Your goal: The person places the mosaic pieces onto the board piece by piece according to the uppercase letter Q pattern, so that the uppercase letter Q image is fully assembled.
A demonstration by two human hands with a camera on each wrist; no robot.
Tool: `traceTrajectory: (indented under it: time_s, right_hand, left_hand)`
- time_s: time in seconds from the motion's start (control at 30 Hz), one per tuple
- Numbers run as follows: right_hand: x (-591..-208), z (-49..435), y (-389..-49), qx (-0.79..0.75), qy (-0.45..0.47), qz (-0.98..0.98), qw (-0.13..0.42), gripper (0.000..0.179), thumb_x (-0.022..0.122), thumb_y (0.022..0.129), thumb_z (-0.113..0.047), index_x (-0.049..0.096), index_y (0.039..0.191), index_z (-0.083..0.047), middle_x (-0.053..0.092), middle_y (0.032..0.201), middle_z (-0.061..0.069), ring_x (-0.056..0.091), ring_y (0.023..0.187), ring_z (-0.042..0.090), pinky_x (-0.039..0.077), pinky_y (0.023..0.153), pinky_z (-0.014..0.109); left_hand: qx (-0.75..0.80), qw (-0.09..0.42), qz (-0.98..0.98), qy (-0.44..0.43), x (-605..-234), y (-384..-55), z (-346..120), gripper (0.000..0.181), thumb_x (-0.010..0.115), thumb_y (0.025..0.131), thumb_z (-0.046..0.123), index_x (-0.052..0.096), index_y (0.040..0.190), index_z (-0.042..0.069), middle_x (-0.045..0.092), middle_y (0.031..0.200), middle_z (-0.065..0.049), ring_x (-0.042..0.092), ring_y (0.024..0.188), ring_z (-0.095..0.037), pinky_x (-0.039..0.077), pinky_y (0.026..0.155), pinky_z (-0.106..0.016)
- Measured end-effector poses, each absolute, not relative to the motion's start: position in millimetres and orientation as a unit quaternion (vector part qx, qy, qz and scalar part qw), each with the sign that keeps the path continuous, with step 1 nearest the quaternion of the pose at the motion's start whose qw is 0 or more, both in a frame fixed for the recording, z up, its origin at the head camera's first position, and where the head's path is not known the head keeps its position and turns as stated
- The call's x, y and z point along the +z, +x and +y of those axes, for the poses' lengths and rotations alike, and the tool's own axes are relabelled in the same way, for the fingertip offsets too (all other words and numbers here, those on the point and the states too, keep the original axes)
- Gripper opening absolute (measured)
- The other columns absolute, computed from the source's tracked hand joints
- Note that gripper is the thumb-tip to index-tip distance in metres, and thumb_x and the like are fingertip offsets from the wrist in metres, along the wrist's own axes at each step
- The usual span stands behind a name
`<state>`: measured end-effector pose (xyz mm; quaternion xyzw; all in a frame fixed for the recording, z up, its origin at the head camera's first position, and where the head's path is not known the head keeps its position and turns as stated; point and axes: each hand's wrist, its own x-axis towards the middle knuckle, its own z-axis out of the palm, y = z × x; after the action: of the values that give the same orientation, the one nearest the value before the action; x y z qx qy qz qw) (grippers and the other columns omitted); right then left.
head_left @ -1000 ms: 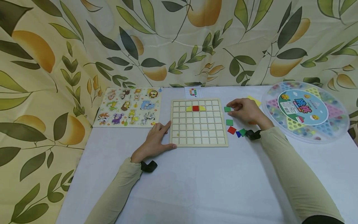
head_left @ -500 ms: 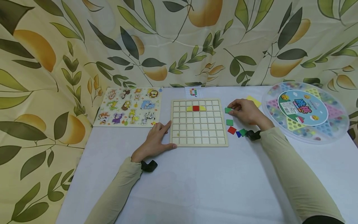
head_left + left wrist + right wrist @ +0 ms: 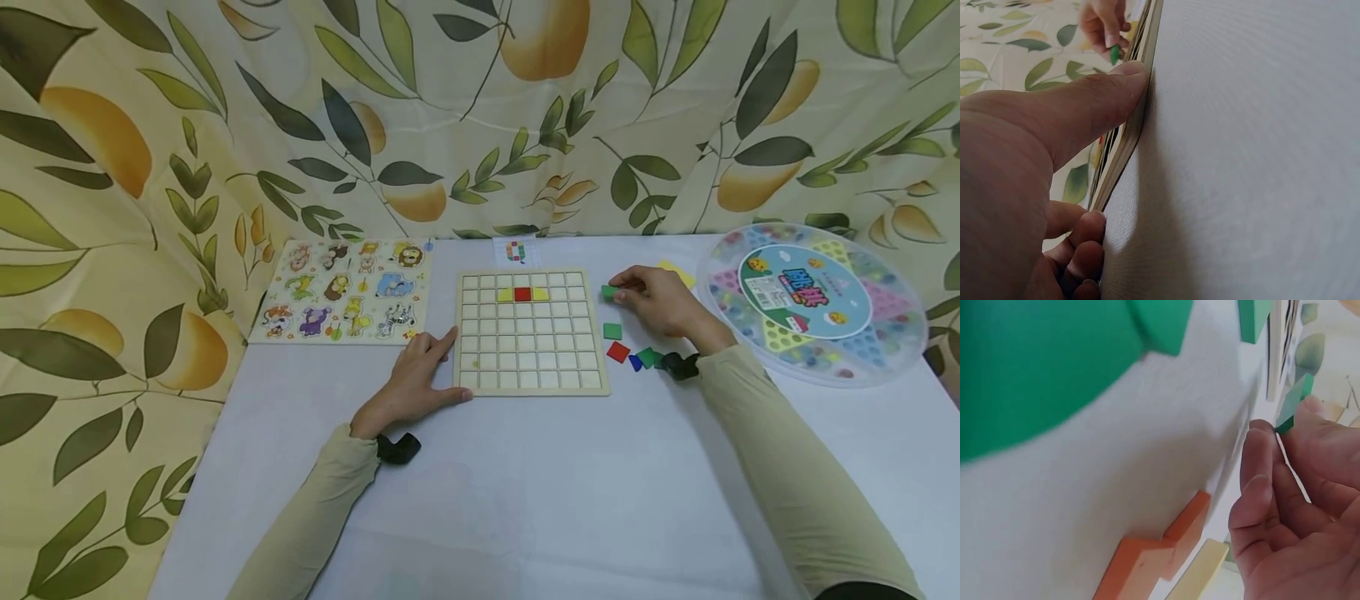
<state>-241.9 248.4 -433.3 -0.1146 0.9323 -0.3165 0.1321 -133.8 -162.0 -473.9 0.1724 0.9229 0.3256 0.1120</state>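
Note:
A wooden grid board (image 3: 528,359) lies in the middle of the table, with one red square tile (image 3: 522,294) between two yellow pieces in an upper row. My left hand (image 3: 412,375) spans its near left corner, thumb against the front edge and index finger along the left side. In the left wrist view, the thumb (image 3: 1094,103) presses the board's edge (image 3: 1124,140). Right of the board, my right hand (image 3: 660,302) pinches a green square tile (image 3: 1293,405) between thumb and fingertips, tilted above the table. Another green tile (image 3: 612,332) lies below that hand.
Near the right wrist lie a red tile (image 3: 618,352), a blue piece (image 3: 635,362) and more green. Orange pieces (image 3: 1141,562) sit beneath the right hand. A round clear box (image 3: 806,292) stands right, an animal puzzle board (image 3: 341,292) left, a pattern card (image 3: 516,251) behind the board.
The head view has shifted slightly. The pinched green tile now sits a little more tilted beside the board's right edge; the left hand keeps its place on the board.

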Motion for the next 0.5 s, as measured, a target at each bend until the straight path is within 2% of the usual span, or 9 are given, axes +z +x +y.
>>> traceTrajectory:
  time_s: [0.2,0.5]
  right_hand:
    - [-434.7,240.4,-240.0,-0.327,-0.116,0.931,0.114,0.032,0.059,0.109,-0.014,0.064,0.137,0.001,0.066,0.134,0.024,0.06,0.12,0.039,0.046,0.108,0.057]
    - [-435.6,227.5,-238.7,-0.327,-0.138,0.929,0.103,0.03,0.061,0.108,-0.015,0.067,0.135,-0.002,0.069,0.131,0.02,0.062,0.115,0.036,0.046,0.101,0.052]
  left_hand:
    - [0.323,0.11,0.924,0.175,-477.2,-133.6,-163.7,0.105,0.087,0.088,0.043,0.029,0.168,0.009,0.044,0.109,-0.006,0.034,0.096,-0.018,0.027,0.082,-0.033]
    - [0.329,0.109,0.922,0.173,-474.0,-132.9,-162.8,0.104,0.087,0.088,0.043,0.03,0.168,0.008,0.044,0.109,-0.006,0.034,0.096,-0.018,0.027,0.081,-0.033]
